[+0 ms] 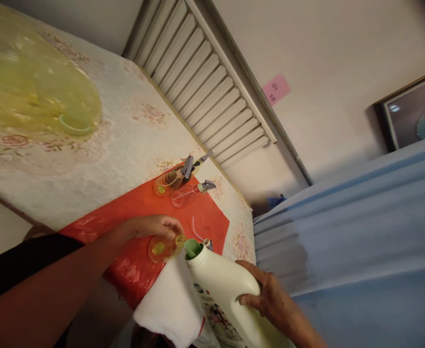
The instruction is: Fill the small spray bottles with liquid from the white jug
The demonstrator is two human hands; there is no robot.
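Note:
My left hand point(156, 225) is closed around the upper part of a clear yellowish spray bottle point(157, 250) with its trigger head off. My right hand point(270, 296) grips a large white detergent jug point(221, 275) by its handle. The jug is tilted, and its green spout point(192, 248) is right at the bottle's mouth. Whether liquid is flowing I cannot tell. Just beyond the spout lies a loose trigger head point(207, 243) with a pale tube. Further back on a red plastic sheet point(125, 209) stand a yellowish spray bottle point(163, 185) and a clear one point(183, 196), both with grey triggers.
A flowered tablecloth point(125, 140) covers the table. A big yellow plastic bag point(34, 87) occupies its far left. A folded white cloth point(168, 307) is near me, below the bottle. Behind the table runs a radiator point(205, 72); blue fabric point(350, 232) hangs at the right.

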